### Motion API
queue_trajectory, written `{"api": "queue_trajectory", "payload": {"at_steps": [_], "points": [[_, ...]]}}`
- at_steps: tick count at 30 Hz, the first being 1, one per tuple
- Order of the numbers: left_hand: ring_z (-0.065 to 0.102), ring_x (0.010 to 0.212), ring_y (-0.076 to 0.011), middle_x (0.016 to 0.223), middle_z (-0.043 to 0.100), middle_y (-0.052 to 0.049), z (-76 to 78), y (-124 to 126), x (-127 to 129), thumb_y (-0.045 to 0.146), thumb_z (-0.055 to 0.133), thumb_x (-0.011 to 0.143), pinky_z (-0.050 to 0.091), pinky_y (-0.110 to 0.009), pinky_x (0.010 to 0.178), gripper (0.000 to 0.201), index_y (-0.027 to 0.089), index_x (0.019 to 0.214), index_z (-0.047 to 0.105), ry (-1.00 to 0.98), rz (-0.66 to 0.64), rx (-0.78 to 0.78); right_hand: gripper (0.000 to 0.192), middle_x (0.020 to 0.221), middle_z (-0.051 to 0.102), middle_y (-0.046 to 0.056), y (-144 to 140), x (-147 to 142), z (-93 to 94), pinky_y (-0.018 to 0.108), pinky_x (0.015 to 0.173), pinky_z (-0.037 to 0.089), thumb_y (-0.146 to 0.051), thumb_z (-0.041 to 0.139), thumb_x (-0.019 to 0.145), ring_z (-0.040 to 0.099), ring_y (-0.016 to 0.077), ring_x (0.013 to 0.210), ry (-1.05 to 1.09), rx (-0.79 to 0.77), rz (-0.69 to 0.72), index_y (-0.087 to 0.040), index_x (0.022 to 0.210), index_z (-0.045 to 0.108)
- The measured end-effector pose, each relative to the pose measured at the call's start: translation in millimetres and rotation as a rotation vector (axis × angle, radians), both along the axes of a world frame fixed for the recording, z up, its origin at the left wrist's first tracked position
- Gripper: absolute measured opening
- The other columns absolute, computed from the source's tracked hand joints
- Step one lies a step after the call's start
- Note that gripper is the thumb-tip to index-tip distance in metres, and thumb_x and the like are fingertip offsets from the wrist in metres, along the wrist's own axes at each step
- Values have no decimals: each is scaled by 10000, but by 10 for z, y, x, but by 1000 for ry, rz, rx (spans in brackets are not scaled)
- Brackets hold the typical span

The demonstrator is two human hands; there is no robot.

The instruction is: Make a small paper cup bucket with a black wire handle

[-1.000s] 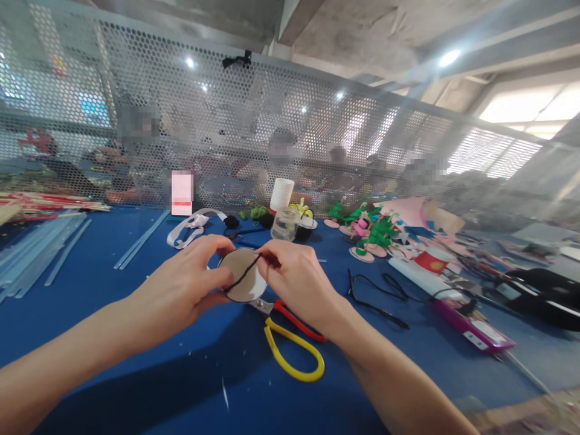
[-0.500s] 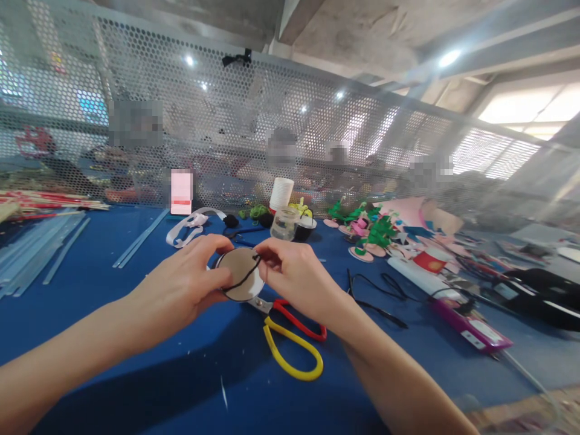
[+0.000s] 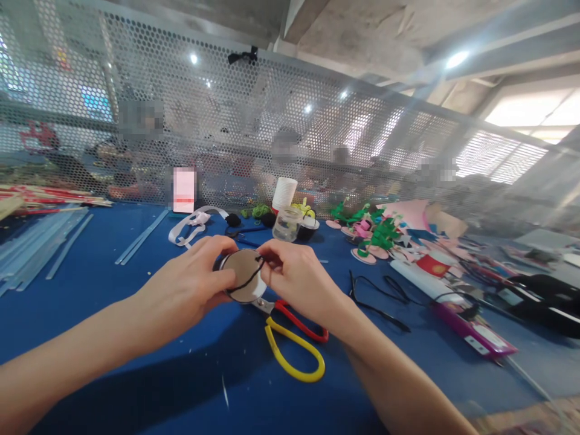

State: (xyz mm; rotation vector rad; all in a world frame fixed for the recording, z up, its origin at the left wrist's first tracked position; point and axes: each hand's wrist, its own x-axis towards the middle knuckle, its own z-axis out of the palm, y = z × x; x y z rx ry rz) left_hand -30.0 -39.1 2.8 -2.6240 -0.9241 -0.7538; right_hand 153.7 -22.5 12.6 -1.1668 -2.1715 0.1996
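Observation:
My left hand (image 3: 199,275) is closed around the left side of a round, pale paper cup (image 3: 247,272), its thumb over the rim. A dark cord (image 3: 248,281) runs across the cup's mouth. At the right edge of the cup, my right hand (image 3: 294,272) is closed in a pinch on the cord's upper end; its fingertips are partly hidden. Scissors (image 3: 296,362) with one red and one yellow handle lie just below the cup, their blades hidden beneath it.
Behind the hands stand a clear jar (image 3: 286,225), stacked white cups (image 3: 284,193) and a black cup (image 3: 308,226). White ribbon (image 3: 179,235) lies left of them. Green and pink craft pieces (image 3: 380,232), a purple power strip (image 3: 473,332) and translucent glue sticks (image 3: 40,251) lie around. A perforated screen (image 3: 226,121) rises behind.
The view has shifted slightly, so everything sits a little further right. Both hands keep their hold on the cup and cord, with hardly any movement.

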Motion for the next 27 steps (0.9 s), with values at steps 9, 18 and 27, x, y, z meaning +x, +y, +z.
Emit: {"api": "queue_trajectory", "payload": {"at_steps": [9,18,27], "points": [[471,911,-204,1050,433,-81,-20,-6,0,208,415,807,459,-344,728,177,162,778,584,1,6,-2,107,611,591,14,24,-20,-53,210,533,367,-111,491,703,497,101,537,19,28,-13,-138,730,591],[473,885,-192,1043,428,-80,-5,14,-5,202,411,807,464,-334,704,162,152,767,561,14,-19,-6,119,581,568,0,83,-22,-105,195,526,359,-72,482,689,484,92,519,26,116,-3,-141,689,579],[473,892,-184,1037,441,-83,15,18,-19,184,429,800,454,-322,713,139,153,744,553,11,-30,-48,124,580,564,0,96,-17,-123,198,534,360,-69,477,686,486,94,527,27,129,1,-144,675,575]]}}
